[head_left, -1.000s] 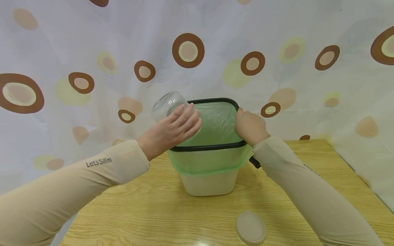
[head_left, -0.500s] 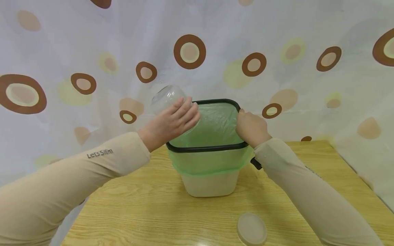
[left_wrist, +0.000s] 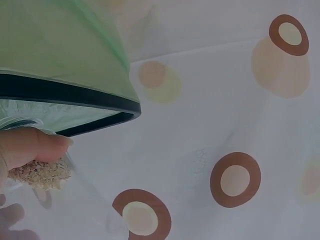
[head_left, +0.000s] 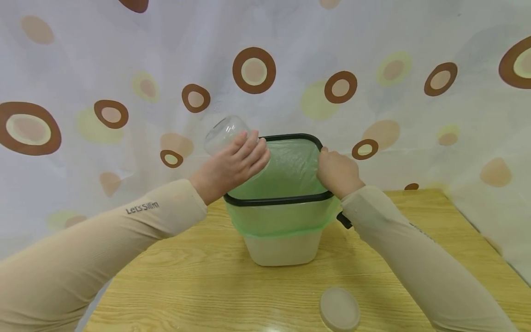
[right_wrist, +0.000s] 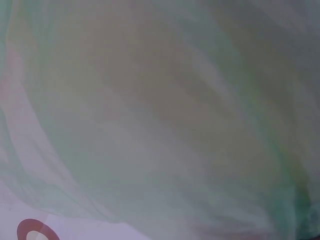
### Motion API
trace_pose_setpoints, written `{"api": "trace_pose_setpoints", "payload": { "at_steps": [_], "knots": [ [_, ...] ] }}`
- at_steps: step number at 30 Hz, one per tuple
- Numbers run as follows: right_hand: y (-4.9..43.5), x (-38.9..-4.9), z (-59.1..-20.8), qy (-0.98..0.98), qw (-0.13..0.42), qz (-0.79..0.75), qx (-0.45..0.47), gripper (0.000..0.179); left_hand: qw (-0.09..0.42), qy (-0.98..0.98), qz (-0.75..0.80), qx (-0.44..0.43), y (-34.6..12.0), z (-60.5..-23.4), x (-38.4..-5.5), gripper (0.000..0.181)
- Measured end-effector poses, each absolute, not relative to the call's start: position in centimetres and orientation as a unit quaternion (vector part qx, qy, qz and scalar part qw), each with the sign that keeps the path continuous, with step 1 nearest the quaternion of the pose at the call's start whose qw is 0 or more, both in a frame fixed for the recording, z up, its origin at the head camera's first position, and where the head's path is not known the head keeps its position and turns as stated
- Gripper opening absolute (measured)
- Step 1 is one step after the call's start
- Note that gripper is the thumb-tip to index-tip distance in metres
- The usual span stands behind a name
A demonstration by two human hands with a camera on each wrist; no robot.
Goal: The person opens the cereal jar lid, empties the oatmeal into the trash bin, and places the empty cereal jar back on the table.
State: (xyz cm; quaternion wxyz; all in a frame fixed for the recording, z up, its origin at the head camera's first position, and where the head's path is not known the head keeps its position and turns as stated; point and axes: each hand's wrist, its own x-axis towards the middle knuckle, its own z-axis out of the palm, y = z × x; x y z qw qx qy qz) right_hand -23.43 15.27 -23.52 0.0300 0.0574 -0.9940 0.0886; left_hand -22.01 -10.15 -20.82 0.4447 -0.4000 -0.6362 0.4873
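My left hand (head_left: 236, 161) grips a clear jar (head_left: 224, 133), tilted with its base up and its mouth toward the trash bin (head_left: 284, 251). Pale brown flakes (left_wrist: 42, 174) show in the jar beside my thumb in the left wrist view. A green trash bag (head_left: 290, 161) lines the bin and folds down outside beneath its black rim (head_left: 278, 201). At the right side of that rim, my right hand (head_left: 338, 173) holds on with curled fingers. The right wrist view is filled mostly by blurred green bag (right_wrist: 150, 125).
A round beige lid (head_left: 339, 308) lies on the wooden table (head_left: 186, 276), in front of the bin. Behind the table hangs a white sheet (head_left: 286, 37) with brown and yellow circles. A small black piece (head_left: 344, 220) sticks out beside the right sleeve.
Since one second ago, my left hand has lifted the jar slightly, and more of the bin's left front rim shows. My right hand keeps its hold on the rim.
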Motion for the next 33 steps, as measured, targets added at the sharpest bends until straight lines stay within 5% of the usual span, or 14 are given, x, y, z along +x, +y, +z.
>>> {"api": "trace_pose_setpoints", "payload": {
  "at_steps": [21, 33],
  "knots": [
    [15.4, -23.6, -23.6, -0.993, 0.042, 0.091, 0.057, 0.046, 0.446, -0.694, 0.365, -0.431, -10.0, -20.5, -23.1, 0.054],
    [15.5, -23.5, -23.7, -0.994, 0.048, 0.079, 0.061, 0.046, 0.473, -0.575, 0.511, -0.430, -9.1, -20.7, -22.6, 0.037]
  ]
}}
